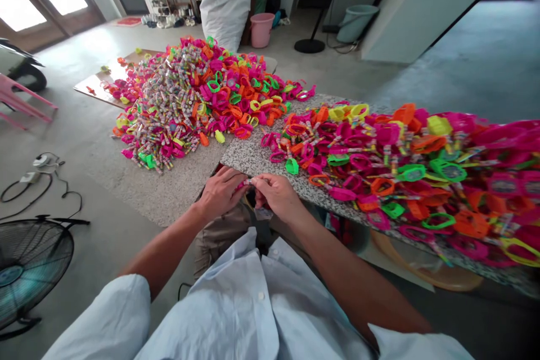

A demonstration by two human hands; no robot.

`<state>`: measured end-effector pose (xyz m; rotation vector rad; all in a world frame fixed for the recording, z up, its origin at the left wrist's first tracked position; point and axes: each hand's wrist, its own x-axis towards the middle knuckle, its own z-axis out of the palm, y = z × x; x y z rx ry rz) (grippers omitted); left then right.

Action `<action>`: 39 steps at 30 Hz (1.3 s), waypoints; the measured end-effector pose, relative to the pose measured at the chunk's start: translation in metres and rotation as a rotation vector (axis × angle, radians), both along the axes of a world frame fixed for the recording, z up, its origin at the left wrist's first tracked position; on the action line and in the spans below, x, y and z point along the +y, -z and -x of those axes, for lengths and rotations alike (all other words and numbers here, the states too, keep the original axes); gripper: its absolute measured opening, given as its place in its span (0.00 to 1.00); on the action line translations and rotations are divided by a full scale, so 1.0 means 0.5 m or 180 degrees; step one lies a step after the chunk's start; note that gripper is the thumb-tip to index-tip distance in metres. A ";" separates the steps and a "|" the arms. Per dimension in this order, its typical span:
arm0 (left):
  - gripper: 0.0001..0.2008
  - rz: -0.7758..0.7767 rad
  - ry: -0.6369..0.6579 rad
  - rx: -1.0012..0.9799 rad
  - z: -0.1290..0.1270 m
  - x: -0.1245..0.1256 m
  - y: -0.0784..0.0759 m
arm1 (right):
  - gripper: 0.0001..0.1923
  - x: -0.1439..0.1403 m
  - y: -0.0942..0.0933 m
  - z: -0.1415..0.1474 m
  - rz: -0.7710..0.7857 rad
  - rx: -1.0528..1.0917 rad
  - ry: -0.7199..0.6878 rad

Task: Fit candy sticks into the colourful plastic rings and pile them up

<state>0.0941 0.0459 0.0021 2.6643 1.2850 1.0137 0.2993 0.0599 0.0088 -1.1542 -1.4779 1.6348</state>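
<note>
Both hands, left point(220, 191) and right point(276, 194), pinch 1 small pink piece point(248, 182) between their fingertips, lying crosswise at the slab point(248, 158) edge

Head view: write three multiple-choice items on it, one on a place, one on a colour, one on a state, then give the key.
1. Where is the fan?
A. on the granite slab
B. on the floor at the lower left
C. beside the pink bucket

2. What colour is the person's shirt?
A. light blue
B. red
C. black

3. How are the hands placed?
A. far apart
B. flat on the floor
C. together at the slab's edge, pinching a small pink piece

Key: 1 B, it stands on the floor at the lower left. 2 A, the cloth is pale blue. 3 C, the left hand and right hand meet on the small pink piece by the granite slab.
</note>
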 end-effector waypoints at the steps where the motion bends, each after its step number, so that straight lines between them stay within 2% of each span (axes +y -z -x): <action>1: 0.14 0.0049 -0.0038 -0.0003 0.000 0.003 0.002 | 0.18 0.004 0.000 -0.004 -0.0076 -0.0071 0.0007; 3: 0.29 0.0092 -0.0162 -0.0066 0.005 0.012 0.012 | 0.17 0.025 -0.008 -0.024 -0.0480 -0.0475 0.0167; 5: 0.40 0.0076 -0.0354 -0.0210 0.028 0.031 0.030 | 0.17 0.067 -0.024 -0.067 -0.1167 -0.1084 0.0685; 7: 0.35 0.0104 -0.0643 -0.0333 0.073 0.059 0.055 | 0.19 0.130 -0.046 -0.130 -0.1864 -0.1663 0.1510; 9: 0.28 0.0282 -0.1201 -0.0268 0.136 0.092 0.079 | 0.19 0.205 -0.066 -0.207 -0.2207 -0.2223 0.2398; 11: 0.24 0.0669 -0.1859 0.0023 0.202 0.125 0.094 | 0.22 0.274 -0.080 -0.283 -0.2065 -0.2759 0.2919; 12: 0.25 0.0752 -0.1994 0.0082 0.232 0.142 0.096 | 0.23 0.302 -0.085 -0.317 -0.1982 -0.2930 0.3049; 15: 0.23 0.1015 -0.2281 0.0396 0.293 0.185 0.091 | 0.24 0.358 -0.086 -0.386 -0.1669 -0.3496 0.2985; 18: 0.24 0.1239 -0.2363 0.0715 0.309 0.224 0.083 | 0.22 0.384 -0.078 -0.385 -0.1587 -0.3930 0.2807; 20: 0.26 0.1245 -0.2223 0.0756 0.304 0.250 0.084 | 0.21 0.391 -0.072 -0.340 -0.1926 -0.3953 0.2662; 22: 0.30 0.1244 -0.2056 0.0806 0.296 0.274 0.091 | 0.20 0.390 -0.063 -0.263 -0.2350 -0.3822 0.2373; 24: 0.31 0.1293 -0.1916 0.0888 0.290 0.295 0.096 | 0.17 0.377 -0.047 -0.164 -0.2810 -0.3541 0.1728; 26: 0.27 0.1332 -0.1802 0.0918 0.290 0.308 0.096 | 0.16 0.353 -0.022 -0.059 -0.3084 -0.3052 0.1087; 29: 0.19 0.1272 -0.1685 0.0796 0.307 0.304 0.086 | 0.16 0.312 0.026 0.081 -0.3090 -0.2439 0.0022; 31: 0.14 0.1106 -0.1743 0.0351 0.327 0.284 0.081 | 0.16 0.294 0.055 0.157 -0.2846 -0.2361 -0.0594; 33: 0.10 0.1042 -0.2030 -0.0474 0.349 0.248 0.082 | 0.18 0.292 0.074 0.223 -0.2620 -0.2468 -0.0989; 36: 0.14 0.1509 -0.2460 -0.1880 0.377 0.169 0.099 | 0.20 0.315 0.089 0.316 -0.2504 -0.2625 -0.1179; 39: 0.19 0.1914 -0.2330 -0.2930 0.383 0.073 0.125 | 0.21 0.347 0.097 0.408 -0.2542 -0.2717 -0.1269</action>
